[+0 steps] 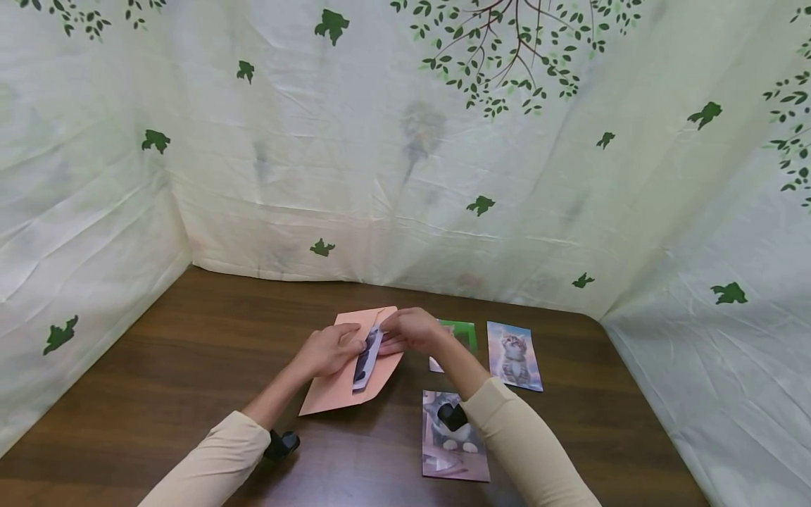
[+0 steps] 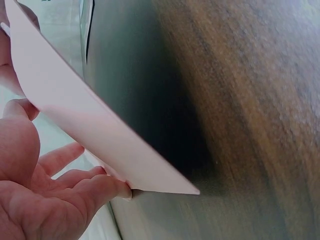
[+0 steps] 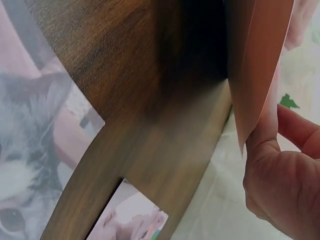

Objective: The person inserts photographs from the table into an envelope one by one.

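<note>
A peach envelope [image 1: 326, 396] is held tilted above the wooden table, its opening facing the person. My left hand [image 1: 331, 350] grips its left side, thumb on the near face beside a picture card [image 1: 367, 362]; in the left wrist view fingers [image 2: 62, 157] support the envelope [image 2: 100, 125] from the other side. The card, white-edged with a dark picture, sits partly inside the envelope. My right hand [image 1: 415, 329] pinches the card's upper end at the opening. In the right wrist view the envelope [image 3: 260, 65] hides those fingertips.
Right of the envelope lie a kitten picture card [image 1: 513, 355], a green-edged card [image 1: 467, 334] partly behind the right forearm, and a grey-and-white cat card [image 1: 453, 451] nearer the person. A leaf-printed white curtain [image 1: 380, 176] surrounds the table [image 1: 209, 352].
</note>
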`<state>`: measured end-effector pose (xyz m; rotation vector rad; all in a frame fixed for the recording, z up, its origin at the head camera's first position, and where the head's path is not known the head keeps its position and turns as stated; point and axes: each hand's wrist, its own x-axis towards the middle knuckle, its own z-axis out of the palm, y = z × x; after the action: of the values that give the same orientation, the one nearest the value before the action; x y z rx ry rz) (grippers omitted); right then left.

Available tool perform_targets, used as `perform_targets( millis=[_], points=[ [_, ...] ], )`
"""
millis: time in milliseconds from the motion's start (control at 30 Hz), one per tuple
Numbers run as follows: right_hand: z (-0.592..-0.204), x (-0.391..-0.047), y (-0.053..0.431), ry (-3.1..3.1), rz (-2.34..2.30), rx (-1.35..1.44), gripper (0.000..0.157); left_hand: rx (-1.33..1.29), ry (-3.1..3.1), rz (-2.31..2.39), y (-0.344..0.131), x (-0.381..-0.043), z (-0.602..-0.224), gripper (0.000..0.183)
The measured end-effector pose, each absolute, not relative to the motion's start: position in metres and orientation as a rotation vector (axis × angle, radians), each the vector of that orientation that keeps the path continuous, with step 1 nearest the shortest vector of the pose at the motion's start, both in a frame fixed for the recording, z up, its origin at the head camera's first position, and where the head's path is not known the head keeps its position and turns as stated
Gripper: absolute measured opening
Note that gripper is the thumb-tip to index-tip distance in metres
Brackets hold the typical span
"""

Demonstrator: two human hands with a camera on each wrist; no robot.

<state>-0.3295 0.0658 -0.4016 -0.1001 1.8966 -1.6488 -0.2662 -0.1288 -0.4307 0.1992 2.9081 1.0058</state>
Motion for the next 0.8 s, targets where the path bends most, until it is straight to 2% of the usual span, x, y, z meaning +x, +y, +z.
perform_targets(
  millis=[800],
  points=[
    [-0.407, -0.327, 0.054, 1.901, -1.639, -0.051, 0.021, 0.212, 2.907, 1.011, -0.129, -0.268, -0.432, 0.054]
  ],
)
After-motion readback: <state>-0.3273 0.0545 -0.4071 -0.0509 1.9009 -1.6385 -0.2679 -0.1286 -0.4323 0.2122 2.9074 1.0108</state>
